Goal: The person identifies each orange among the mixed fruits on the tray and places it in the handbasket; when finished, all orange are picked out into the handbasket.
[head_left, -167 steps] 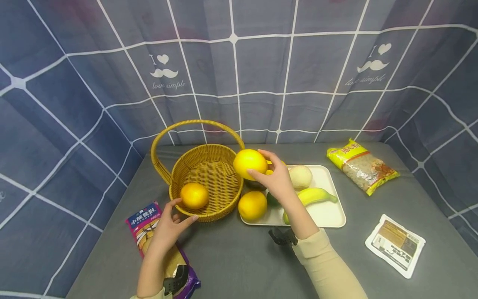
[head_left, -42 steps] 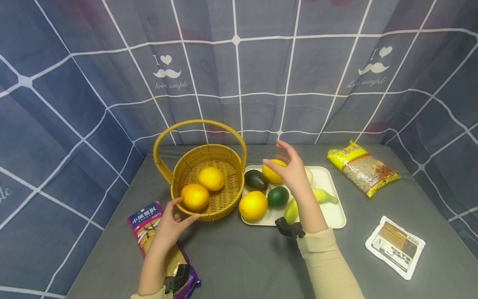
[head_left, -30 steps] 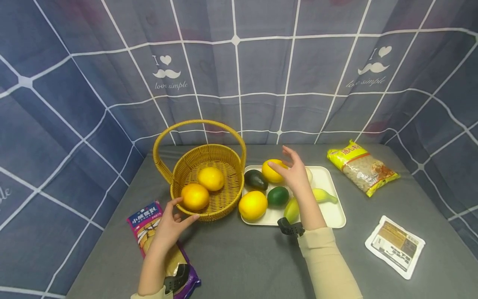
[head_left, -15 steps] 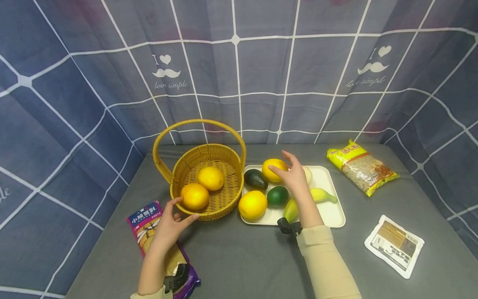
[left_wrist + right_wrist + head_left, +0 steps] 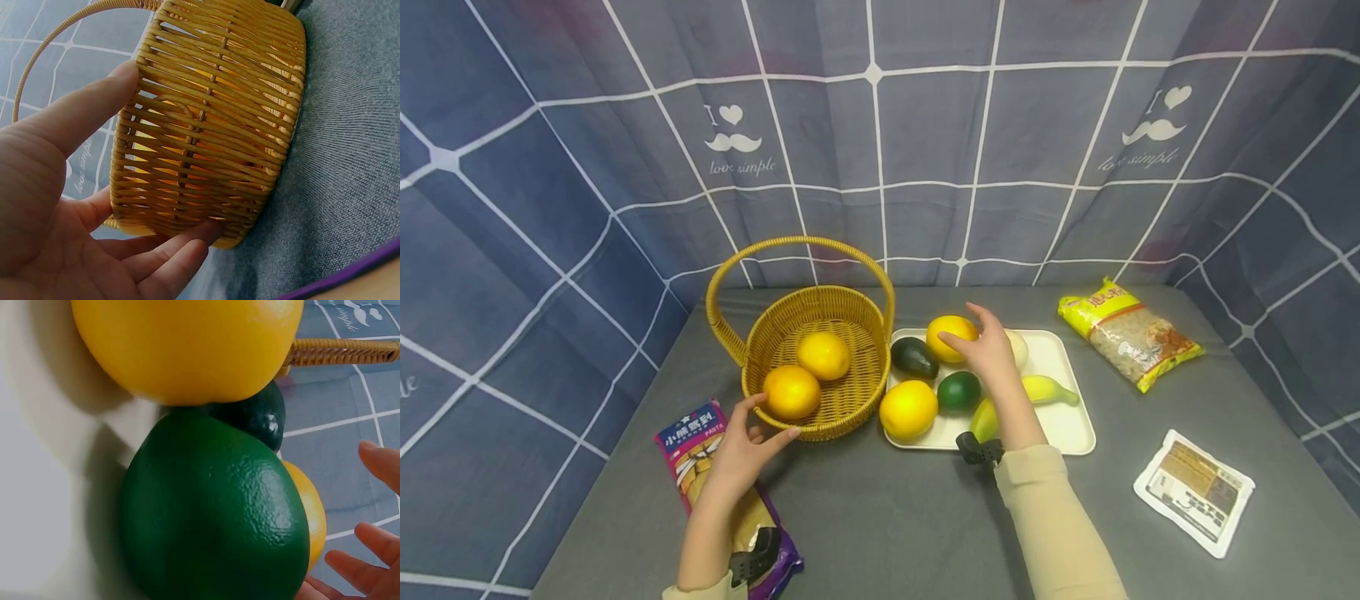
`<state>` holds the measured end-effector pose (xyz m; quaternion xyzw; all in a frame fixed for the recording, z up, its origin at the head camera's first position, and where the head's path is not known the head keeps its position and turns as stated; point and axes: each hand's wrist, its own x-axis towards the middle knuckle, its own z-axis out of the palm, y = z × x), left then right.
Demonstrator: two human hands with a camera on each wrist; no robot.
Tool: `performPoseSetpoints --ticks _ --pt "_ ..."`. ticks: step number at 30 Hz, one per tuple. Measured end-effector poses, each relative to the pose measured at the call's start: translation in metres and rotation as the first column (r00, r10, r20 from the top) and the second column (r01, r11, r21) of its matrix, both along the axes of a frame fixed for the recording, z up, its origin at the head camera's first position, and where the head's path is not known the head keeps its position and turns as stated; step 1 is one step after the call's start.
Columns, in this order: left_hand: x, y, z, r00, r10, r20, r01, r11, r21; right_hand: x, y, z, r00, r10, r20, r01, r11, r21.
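Yellow fruit [image 5: 952,324] just beside right fingers [image 5: 986,317]

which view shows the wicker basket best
The head view: nearly the whole wicker basket shows, with its handle and two fruits inside. The left wrist view shows mainly its woven side, touched by the left hand; the right wrist view catches little beyond some handle.

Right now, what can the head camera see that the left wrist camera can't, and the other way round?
Only the head view shows the right hand, the banana and the yellow bag. Only the left wrist view shows yellow fruit peeking through gaps in the side of the basket. Both show the basket, the left hand touching it and the white-lined cloth.
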<state>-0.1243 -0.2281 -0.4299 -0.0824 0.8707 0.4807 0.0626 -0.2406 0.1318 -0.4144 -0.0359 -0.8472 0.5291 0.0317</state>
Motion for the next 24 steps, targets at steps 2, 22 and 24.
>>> performPoseSetpoints --ticks 2,22,24 --pt "0.000 0.000 0.000 1.000 -0.001 0.001 0.001 1.000 -0.001 -0.002 -0.001 0.000 1.000 -0.001 -0.003 0.001 0.998 0.058" --pt "0.000 0.001 0.000 1.000 0.001 0.000 -0.001 1.000 0.005 -0.013 -0.013 0.001 0.998 0.051 0.039 -0.059 0.962 0.265" --pt "0.000 0.001 0.000 1.000 0.003 0.000 -0.003 1.000 0.009 -0.015 -0.015 0.001 0.998 0.055 0.038 -0.063 0.958 0.280"
